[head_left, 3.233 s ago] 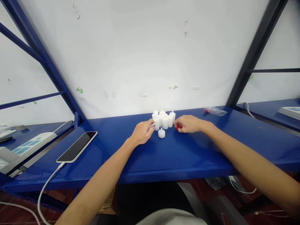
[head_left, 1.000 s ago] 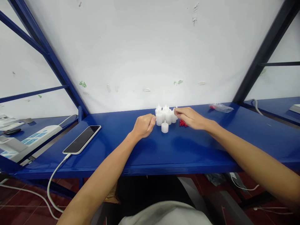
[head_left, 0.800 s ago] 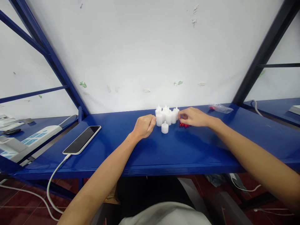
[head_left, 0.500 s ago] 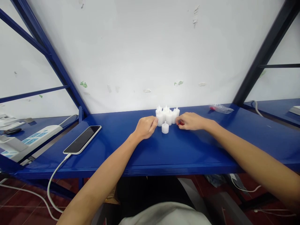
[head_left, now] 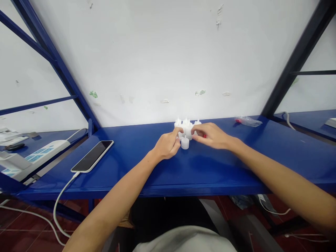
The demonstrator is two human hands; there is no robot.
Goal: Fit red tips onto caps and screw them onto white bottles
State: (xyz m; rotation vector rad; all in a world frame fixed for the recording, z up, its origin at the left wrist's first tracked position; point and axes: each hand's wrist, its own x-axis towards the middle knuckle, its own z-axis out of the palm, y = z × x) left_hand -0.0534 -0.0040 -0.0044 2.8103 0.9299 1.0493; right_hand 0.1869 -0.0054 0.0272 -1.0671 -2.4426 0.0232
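Here, white cylinders (head_left: 188, 131), bag (head_left: 250, 121) with red contents (head_left: 238, 120)

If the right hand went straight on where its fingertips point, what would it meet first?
The right hand would likely meet the white bottle just left of it, behind the frontmost bottle, though depth is unclear.

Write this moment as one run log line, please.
left hand: thumb and forefinger apart, by white cylindrical pieces | right hand: likewise opposite, near small red pieces | contact: unclear | rest: rectangular white-edged phone on blue table
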